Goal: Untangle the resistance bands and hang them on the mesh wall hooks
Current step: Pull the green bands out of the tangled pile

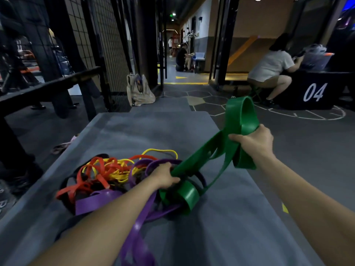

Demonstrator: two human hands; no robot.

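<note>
Grey mat (172, 131) underfoot, long and wide, running ahead toward the doorway; it carries the whole tangle. Mesh wall (107, 39) stands to your left beyond a dark rail (50, 87), well apart from the bands. No hooks can be made out from here.

The tangle (107, 175) sits on the mat's near left: orange, yellow and purple bands knotted together, with a black one underneath. A purple band (138, 227) trails back toward you under your left arm.

The green band (217, 150) is the one in hand, so you are at the untangling step. Your right hand (255, 143) is lifted up and to the right, fingers closed round gathered folds of the band, a loop standing above the fist. Your left hand (165, 177) is low at the heap's right edge, fingers curled round the green band where it enters the pile. The band stretches between the two hands; its lower coil (188, 198) lies on the mat, just beside purple loops.

Next move, as judged: free that lower coil from the purple before pulling further, or the heap drags along.

Room: open mat to the right and ahead. A cloth bag (140, 91) leans at the mesh's foot. A seated person (272, 68) by the black box marked 04 (315, 91) is far right, well apart.
</note>
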